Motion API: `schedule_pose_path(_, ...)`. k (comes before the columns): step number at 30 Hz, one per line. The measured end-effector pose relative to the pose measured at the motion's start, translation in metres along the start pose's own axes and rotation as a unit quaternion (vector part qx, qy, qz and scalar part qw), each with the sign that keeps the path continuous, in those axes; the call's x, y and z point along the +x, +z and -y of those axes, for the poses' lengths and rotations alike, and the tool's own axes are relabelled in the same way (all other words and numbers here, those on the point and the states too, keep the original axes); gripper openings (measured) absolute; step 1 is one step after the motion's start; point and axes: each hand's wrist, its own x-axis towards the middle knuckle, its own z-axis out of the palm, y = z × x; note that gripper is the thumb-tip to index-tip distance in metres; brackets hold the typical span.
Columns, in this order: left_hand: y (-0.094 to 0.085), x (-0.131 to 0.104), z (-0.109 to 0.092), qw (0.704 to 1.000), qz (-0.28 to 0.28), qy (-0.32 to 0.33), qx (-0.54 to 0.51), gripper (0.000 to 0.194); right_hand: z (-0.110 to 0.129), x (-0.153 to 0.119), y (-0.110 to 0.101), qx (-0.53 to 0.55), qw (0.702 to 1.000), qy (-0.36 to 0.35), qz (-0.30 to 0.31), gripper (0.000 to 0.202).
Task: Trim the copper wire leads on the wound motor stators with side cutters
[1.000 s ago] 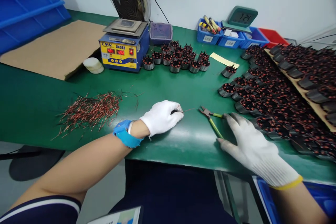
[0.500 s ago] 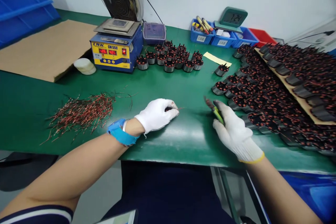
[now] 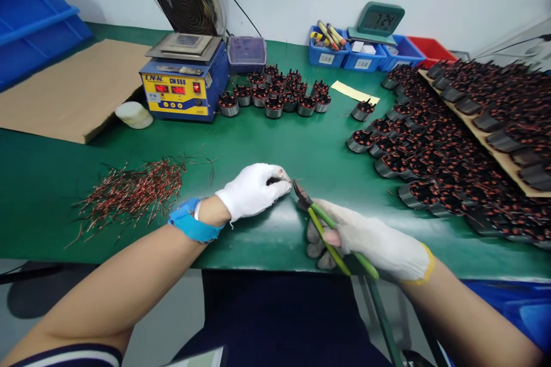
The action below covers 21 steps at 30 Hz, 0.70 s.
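My left hand (image 3: 255,190), in a white glove, rests just above the green table. Its thumb and fingers pinch a thin copper wire, whose fine end shows faintly at the fingertips; the rest is hidden in the glove. My right hand (image 3: 359,235), gloved with bare skin showing at the thumb, is closed around green-handled cutting pliers (image 3: 329,241). The handles are spread apart, and the metal jaws point up and left, close beside the left fingertips. Left of my left hand lies a loose pile of cut copper wire pieces (image 3: 135,192).
Many wound motor stators (image 3: 426,143) crowd the right side, some on a board (image 3: 473,126). Another stator group (image 3: 275,92) stands beside a blue-yellow heating unit (image 3: 181,83). Small blue bins (image 3: 329,57), a clock (image 3: 381,18) and cardboard (image 3: 64,92) sit towards the wall.
My right hand has moved left with the pliers, turning them so the jaws come near the left fingertips. The handles now show spread. My left hand stays almost in place, still pinching.
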Motion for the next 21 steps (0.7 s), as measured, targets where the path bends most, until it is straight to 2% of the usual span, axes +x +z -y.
schedule_pose_path(5,-0.001,0.001,0.000,1.000,0.011,0.004,0.004,0.021,0.003,0.010,-0.001,-0.008,1.000,-0.003,-0.005,0.044)
schedule_pose_path(11,0.000,-0.001,0.000,1.000,-0.005,0.015,0.019,0.022,-0.001,0.000,-0.009,0.001,0.999,-0.023,0.021,0.035)
schedule_pose_path(17,0.001,0.000,0.000,0.999,-0.003,0.012,0.041,0.022,0.001,0.006,-0.005,-0.021,1.000,-0.004,0.009,0.034)
schedule_pose_path(21,0.002,0.000,0.000,0.998,-0.008,0.006,0.057,0.022,0.003,0.012,-0.005,-0.048,0.999,0.015,-0.009,0.027)
